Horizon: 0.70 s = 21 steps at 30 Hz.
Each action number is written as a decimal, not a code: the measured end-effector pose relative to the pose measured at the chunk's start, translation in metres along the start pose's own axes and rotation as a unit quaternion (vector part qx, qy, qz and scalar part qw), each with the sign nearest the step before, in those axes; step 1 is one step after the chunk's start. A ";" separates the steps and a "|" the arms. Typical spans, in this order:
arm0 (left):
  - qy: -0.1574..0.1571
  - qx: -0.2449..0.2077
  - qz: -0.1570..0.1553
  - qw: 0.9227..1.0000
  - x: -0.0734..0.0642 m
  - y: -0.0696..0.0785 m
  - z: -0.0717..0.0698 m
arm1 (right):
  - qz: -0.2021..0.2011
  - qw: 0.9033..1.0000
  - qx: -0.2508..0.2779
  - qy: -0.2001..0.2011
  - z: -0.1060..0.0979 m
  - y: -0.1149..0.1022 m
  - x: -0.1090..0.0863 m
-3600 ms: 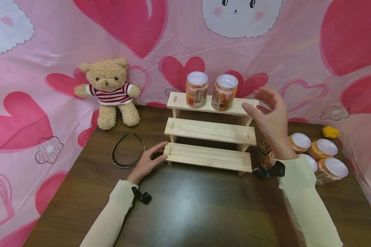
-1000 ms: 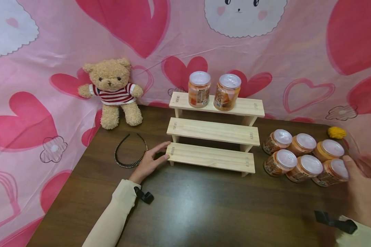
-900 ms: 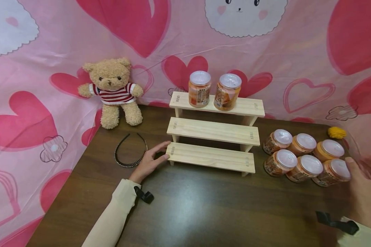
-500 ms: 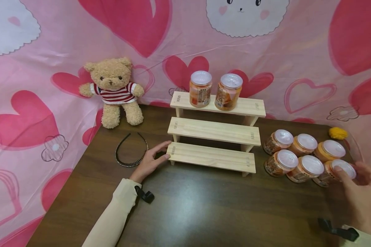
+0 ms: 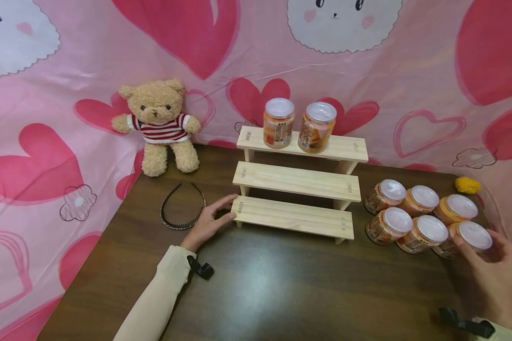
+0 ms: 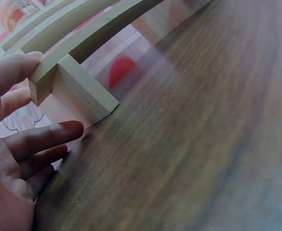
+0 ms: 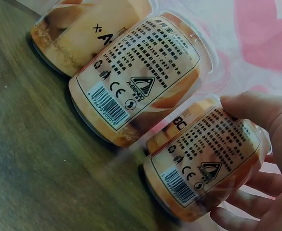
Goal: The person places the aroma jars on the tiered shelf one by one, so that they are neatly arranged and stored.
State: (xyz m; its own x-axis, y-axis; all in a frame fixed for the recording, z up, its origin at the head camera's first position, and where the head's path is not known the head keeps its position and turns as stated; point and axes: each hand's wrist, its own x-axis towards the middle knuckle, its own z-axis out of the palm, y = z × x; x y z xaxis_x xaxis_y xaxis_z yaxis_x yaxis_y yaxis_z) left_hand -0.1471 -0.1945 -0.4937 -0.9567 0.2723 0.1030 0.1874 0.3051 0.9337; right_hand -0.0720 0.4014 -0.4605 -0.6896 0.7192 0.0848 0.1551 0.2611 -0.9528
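Note:
My right hand [image 5: 495,272] is at the front right of a jar group, thumb and fingers around the near right jar [image 5: 473,234]. This jar [image 7: 203,166] has a white lid and an orange label with black print and a barcode; the right wrist view has the thumb [image 7: 251,108] at its upper side, fingers behind. My left hand [image 5: 206,225] holds the left end of the lowest tier of a three-tier wooden display stand [image 5: 294,215], fingers at the plank's corner [image 6: 42,84]. Two similar jars [image 5: 278,124] stand upright on the top tier.
Several more lidded jars [image 5: 388,225] stand in two rows right of the stand. A teddy bear [image 5: 158,125] in a striped shirt sits at the back left, with a black headband [image 5: 181,225] before it. A yellow yarn ball [image 5: 467,184] lies at the back right.
My right hand has moved from beside the top tier to the right-hand jars, and its fingers have come around the near right one. My left hand stays at the stand's lowest tier.

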 end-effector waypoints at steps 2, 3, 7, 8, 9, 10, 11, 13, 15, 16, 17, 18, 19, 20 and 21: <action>0.000 0.001 0.001 1.000 0.000 0.000 0.000 | -0.004 0.999 0.037 0.002 0.001 0.002 0.001; -0.001 0.002 0.001 1.000 0.001 0.000 0.000 | -0.004 0.999 0.050 0.002 0.001 0.002 0.001; 0.000 0.002 -0.001 1.000 0.001 0.000 0.000 | -0.003 0.993 0.122 0.005 0.003 0.006 0.001; 0.001 0.003 -0.002 1.000 0.001 0.000 0.000 | -0.004 0.992 0.129 0.006 0.004 0.007 0.001; 0.000 0.004 -0.001 1.000 0.001 0.001 0.000 | -0.009 0.991 0.133 0.008 0.004 0.008 0.001; 0.001 0.004 -0.001 1.000 0.000 0.001 0.000 | -0.014 0.990 0.142 0.009 0.004 0.009 0.001; 0.001 0.005 -0.001 1.000 0.000 0.002 0.000 | -0.018 0.988 0.150 0.010 0.005 0.010 0.002; 0.002 0.009 0.001 1.000 0.000 0.002 -0.001 | -0.036 0.989 0.141 0.014 0.005 0.012 0.002; 0.002 0.010 0.000 1.000 -0.001 0.002 -0.001 | -0.058 0.991 0.120 0.019 0.006 0.014 0.003; 0.003 0.007 -0.002 1.000 -0.001 0.002 0.000 | -0.068 0.992 0.107 0.022 0.006 0.014 0.003; 0.002 0.006 -0.003 1.000 -0.001 0.002 0.000 | -0.072 0.991 0.113 0.024 0.006 0.015 0.003; 0.002 0.005 -0.004 1.000 -0.001 0.002 0.000 | -0.076 0.989 0.122 0.025 0.006 0.015 0.003; 0.001 0.003 -0.005 1.000 -0.001 0.002 0.000 | -0.077 0.987 0.139 0.024 0.007 0.016 0.003; 0.002 0.000 -0.007 1.000 0.000 0.002 0.000 | -0.075 0.984 0.162 0.022 0.006 0.016 0.003; 0.001 -0.002 -0.008 1.000 0.000 0.002 0.000 | -0.073 0.980 0.182 0.020 0.006 0.016 0.003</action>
State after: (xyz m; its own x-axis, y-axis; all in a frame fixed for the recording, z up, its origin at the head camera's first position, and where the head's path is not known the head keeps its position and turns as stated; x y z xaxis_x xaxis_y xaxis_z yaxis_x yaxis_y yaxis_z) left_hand -0.1466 -0.1937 -0.4917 -0.9600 0.2656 0.0882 0.1709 0.3067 0.9364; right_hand -0.0757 0.4036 -0.4774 -0.6558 0.7185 0.2316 -0.2108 0.1203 -0.9701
